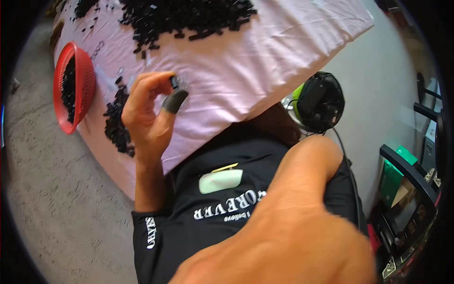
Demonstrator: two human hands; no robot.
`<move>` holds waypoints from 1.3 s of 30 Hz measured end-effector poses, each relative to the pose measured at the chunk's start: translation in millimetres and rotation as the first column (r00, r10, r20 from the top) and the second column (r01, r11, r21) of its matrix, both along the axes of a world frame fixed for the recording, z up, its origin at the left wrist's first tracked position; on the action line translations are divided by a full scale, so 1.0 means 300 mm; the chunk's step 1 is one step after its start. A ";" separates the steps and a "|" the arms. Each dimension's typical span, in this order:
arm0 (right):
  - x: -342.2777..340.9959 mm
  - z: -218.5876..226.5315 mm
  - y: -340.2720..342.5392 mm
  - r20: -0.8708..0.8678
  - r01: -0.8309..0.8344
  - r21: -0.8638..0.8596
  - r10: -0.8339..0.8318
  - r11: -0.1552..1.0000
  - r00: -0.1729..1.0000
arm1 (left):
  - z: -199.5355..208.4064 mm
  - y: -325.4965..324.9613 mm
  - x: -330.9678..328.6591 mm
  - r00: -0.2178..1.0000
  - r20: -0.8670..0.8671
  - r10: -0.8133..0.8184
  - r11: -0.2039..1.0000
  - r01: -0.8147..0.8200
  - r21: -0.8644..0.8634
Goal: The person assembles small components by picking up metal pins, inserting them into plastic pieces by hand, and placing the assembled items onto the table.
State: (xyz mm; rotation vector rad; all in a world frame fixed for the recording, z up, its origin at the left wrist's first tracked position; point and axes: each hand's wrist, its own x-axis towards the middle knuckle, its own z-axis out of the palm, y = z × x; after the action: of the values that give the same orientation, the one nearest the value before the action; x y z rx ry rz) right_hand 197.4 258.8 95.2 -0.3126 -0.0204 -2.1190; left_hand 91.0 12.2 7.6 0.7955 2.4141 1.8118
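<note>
My left hand point(153, 102) is raised over the near left part of the pink cloth, its thumb and forefinger pinched together. Between the tips is a small black piece point(174, 82) with a clear, shiny part beside it; its exact kind is too small to make out. A dark finger cot point(175, 101) covers the thumb. Close to the camera, my right hand point(283, 251) looms large and slightly blurred at the lower edge, its arm bent up from the elbow. Its fingers are out of sight. Just left of my left hand lies a small heap of black pieces point(117, 125).
A pink cloth point(227, 90) covers the table. Its far side bears a large heap of small black pieces point(184, 16). At the left edge stands a red plastic basket point(85, 87) holding more. Right of the table are a black, round-topped object point(324, 102) with a cable and a green box point(395, 177).
</note>
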 end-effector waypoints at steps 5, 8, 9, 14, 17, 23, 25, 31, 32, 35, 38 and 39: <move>-0.110 0.038 -0.255 0.060 -0.141 0.012 0.140 0.990 0.988 | 0.003 -0.003 -0.008 1.000 0.005 0.002 1.000 -0.002 -0.003; -0.117 0.042 -0.236 0.060 -0.248 -0.019 0.249 0.969 0.967 | -0.013 0.008 -0.017 1.000 0.014 0.004 1.000 -0.004 -0.014; -0.104 0.042 -0.219 0.056 -0.282 -0.031 0.283 0.959 0.958 | -0.016 0.018 -0.012 0.999 0.041 -0.019 1.000 0.019 -0.011; -0.025 -0.011 -0.357 -0.139 -0.152 -0.312 0.113 0.938 0.984 | -0.020 0.011 -0.013 0.999 0.031 -0.012 1.000 0.012 -0.003; -0.011 -0.017 -0.368 -0.211 -0.117 -0.363 0.041 0.924 0.977 | -0.015 -0.006 -0.007 1.000 0.019 0.011 1.000 -0.011 0.010; 0.052 -0.049 -0.256 -0.250 -0.063 -0.463 -0.062 0.884 0.966 | -0.002 -0.015 -0.015 0.999 0.017 0.040 0.999 -0.041 0.004; 0.045 -0.066 -0.250 -0.274 -0.040 -0.469 -0.102 0.882 0.956 | -0.007 -0.006 -0.025 0.999 -0.011 0.041 0.999 -0.042 -0.024; -0.020 -0.120 -0.177 -0.524 -0.171 -0.291 -0.007 0.942 0.851 | -0.004 -0.010 -0.032 0.996 -0.062 0.059 0.997 -0.063 -0.053; -0.013 -0.116 -0.169 -0.560 -0.080 -0.256 -0.080 0.963 0.825 | -0.003 -0.024 -0.032 0.995 -0.068 0.072 0.996 -0.076 -0.053; 0.008 -0.182 -0.096 -0.710 -0.064 -0.150 -0.062 0.987 0.702 | -0.002 -0.051 -0.031 0.992 -0.081 0.093 0.994 -0.097 -0.051; 0.007 -0.196 -0.079 -0.772 0.028 -0.145 -0.131 0.989 0.622 | -0.001 -0.080 -0.049 0.987 -0.110 0.121 0.990 -0.128 -0.063; 0.004 -0.198 -0.080 -0.798 0.056 -0.144 -0.150 0.988 0.583 | -0.006 -0.086 -0.050 0.986 -0.092 0.137 0.989 -0.141 -0.037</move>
State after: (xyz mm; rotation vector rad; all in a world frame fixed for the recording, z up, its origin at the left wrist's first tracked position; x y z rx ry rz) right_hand 198.6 234.9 35.9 -1.3640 0.4410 -1.8976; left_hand 76.1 -13.5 5.7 0.7372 2.6179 1.7987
